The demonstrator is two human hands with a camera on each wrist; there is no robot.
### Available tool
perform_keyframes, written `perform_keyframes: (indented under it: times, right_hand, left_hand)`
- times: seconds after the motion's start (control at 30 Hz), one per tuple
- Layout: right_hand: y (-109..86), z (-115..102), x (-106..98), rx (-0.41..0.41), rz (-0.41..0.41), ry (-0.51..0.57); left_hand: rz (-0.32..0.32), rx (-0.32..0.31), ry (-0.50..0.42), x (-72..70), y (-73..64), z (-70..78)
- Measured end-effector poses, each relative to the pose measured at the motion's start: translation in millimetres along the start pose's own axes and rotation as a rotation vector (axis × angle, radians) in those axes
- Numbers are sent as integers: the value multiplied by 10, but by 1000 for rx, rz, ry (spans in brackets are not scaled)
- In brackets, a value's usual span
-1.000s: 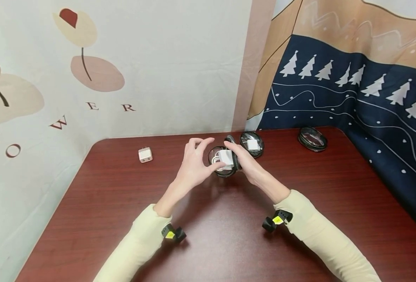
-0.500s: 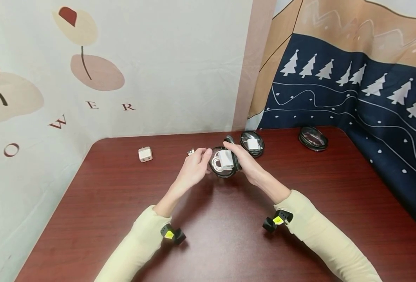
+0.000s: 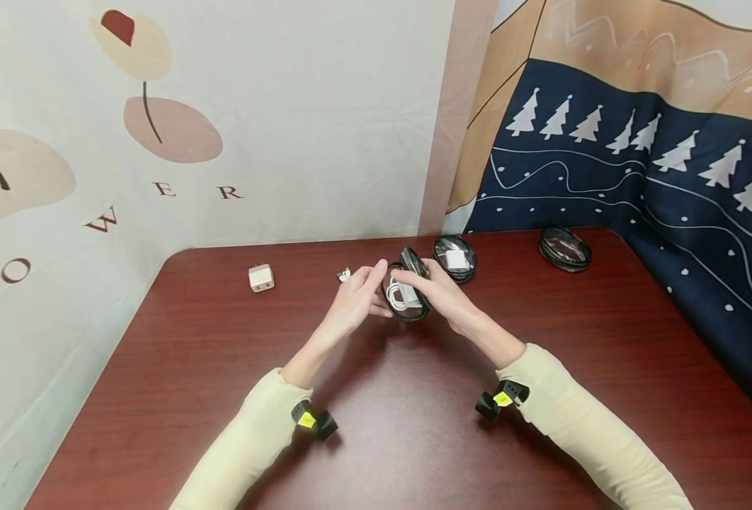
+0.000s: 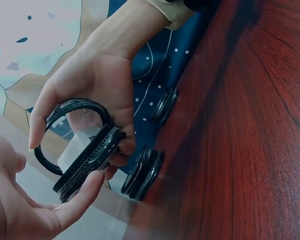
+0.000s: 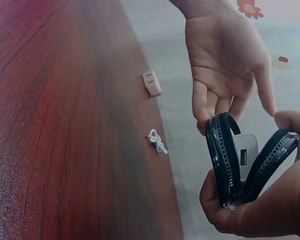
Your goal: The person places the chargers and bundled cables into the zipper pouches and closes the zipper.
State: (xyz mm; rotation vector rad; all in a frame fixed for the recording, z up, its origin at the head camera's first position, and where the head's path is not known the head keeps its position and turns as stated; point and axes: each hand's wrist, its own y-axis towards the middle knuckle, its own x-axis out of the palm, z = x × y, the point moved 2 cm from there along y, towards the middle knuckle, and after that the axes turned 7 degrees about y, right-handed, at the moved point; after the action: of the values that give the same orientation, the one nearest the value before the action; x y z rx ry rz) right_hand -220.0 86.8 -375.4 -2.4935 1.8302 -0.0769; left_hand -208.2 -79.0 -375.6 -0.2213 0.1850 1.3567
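Note:
A round clear zip case [image 3: 405, 312] with a black zipper rim stands unzipped, its lid tilted up. Inside lie a white charger plug [image 5: 248, 156] and a coiled white cable [image 3: 400, 294]. My right hand [image 3: 441, 292] grips the case at its hinge side, thumb over the lid. At the left rim, my left hand [image 3: 352, 301] touches the case with fairly straight fingers [image 4: 85, 195]; its thumb stands apart from the rim. In the head view the right thumb partly hides the plug.
A white two-port charger plug [image 3: 261, 278] stands at the table's back left. Near the left fingers lies a small bundled white cable [image 3: 344, 275]. Behind the right hand is another round case [image 3: 455, 260] with a white item inside; a further round case [image 3: 565, 249] lies at the back right.
My left hand has come from spread fingers over the case to its left rim, bringing the bundled cable behind it into sight. My right thumb has moved left across the lid's opening.

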Motion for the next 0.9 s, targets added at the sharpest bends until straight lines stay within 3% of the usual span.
perform_keyframes:
  times: [0.3, 0.4, 0.53, 0.7, 0.9]
  right_hand:
    - [-69, 11, 13, 0, 53, -181]
    - [-64, 28, 21, -57, 57, -284]
    - [-71, 44, 42, -109, 54, -426]
    - [-102, 46, 63, -95, 22, -473]
    - [-133, 7, 22, 0, -31, -412]
  left_hand:
    - [-18, -13, -55, 19, 11, 16]
    - [-19, -26, -45, 22, 6, 19]
    - [8, -37, 73, 13, 1, 18]
    - [39, -43, 210, -1, 0, 17]
    - [1, -83, 68, -23, 24, 5]
